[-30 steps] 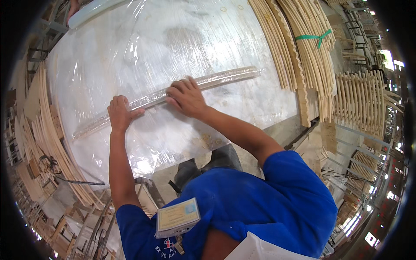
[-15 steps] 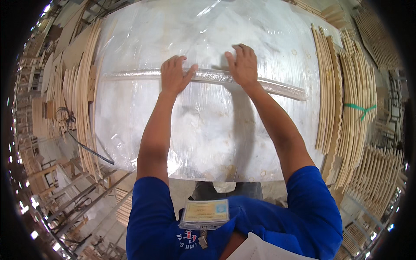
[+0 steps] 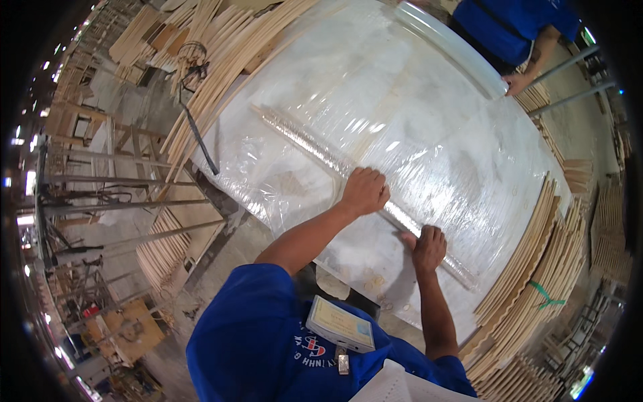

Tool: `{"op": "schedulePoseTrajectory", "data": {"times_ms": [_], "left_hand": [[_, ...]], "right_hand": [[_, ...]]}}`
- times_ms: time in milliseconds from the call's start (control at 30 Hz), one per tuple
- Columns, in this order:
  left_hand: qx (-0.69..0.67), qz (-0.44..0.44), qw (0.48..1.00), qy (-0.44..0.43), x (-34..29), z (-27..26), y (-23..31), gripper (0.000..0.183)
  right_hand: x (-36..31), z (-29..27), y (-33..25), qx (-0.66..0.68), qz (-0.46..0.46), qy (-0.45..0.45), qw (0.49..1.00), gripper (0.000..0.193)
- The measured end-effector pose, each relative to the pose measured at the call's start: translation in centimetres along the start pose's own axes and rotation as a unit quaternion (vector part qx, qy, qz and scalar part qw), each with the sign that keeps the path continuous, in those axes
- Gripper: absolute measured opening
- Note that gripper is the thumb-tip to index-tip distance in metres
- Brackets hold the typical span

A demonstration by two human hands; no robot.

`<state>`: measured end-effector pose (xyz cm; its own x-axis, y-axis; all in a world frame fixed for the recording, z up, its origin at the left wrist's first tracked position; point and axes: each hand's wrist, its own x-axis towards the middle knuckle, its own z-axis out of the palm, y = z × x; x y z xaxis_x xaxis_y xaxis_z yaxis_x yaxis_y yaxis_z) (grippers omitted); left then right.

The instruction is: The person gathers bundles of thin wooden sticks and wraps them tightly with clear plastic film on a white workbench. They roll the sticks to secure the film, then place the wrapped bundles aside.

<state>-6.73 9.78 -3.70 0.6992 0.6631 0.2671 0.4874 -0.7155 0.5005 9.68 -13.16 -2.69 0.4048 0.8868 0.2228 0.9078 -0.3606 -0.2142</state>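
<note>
A long, narrow bundle wrapped in clear plastic film point(image 3: 311, 148) lies slantwise on a whitish table point(image 3: 462, 141) covered with film. My left hand point(image 3: 365, 191) is closed over the middle of the bundle, fingers curled down on its far side. Nearer its right end, my right hand point(image 3: 429, 249) has its fingers curled over it, with the thumb sticking out to the left. What is inside the wrapping is hard to make out. Across the table, a co-worker's hand point(image 3: 517, 84) is at the end of a large roll of clear film point(image 3: 455, 48).
Thin wooden strips point(image 3: 224, 74) lie along the table's left edge, with a dark strap point(image 3: 198, 134) hanging beside them. More wooden strips point(image 3: 536, 275), some tied with green band point(image 3: 546, 295), line the right side. Metal rails point(image 3: 134, 209) stand at the left.
My view has turned, and the bundle now lies nearer to me. My hands have gone from fingers spread on it to curled around it. A co-worker with the film roll has come into view.
</note>
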Motion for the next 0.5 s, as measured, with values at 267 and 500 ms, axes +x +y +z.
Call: {"op": "schedulePoseTrajectory", "data": {"times_ms": [267, 500], "left_hand": [[0.006, 0.063, 0.995, 0.075, 7.9, -0.1, 1.1, 0.052], [-0.088, 0.013, 0.995, -0.036, 16.4, 0.7, -0.4, 0.038]], "right_hand": [[2.5, 0.1, -0.3, 0.036, 0.04, 0.095, 0.994, 0.046], [11.9, 2.0, 2.3, -0.032, 0.064, 0.118, 0.99, 0.037]]}}
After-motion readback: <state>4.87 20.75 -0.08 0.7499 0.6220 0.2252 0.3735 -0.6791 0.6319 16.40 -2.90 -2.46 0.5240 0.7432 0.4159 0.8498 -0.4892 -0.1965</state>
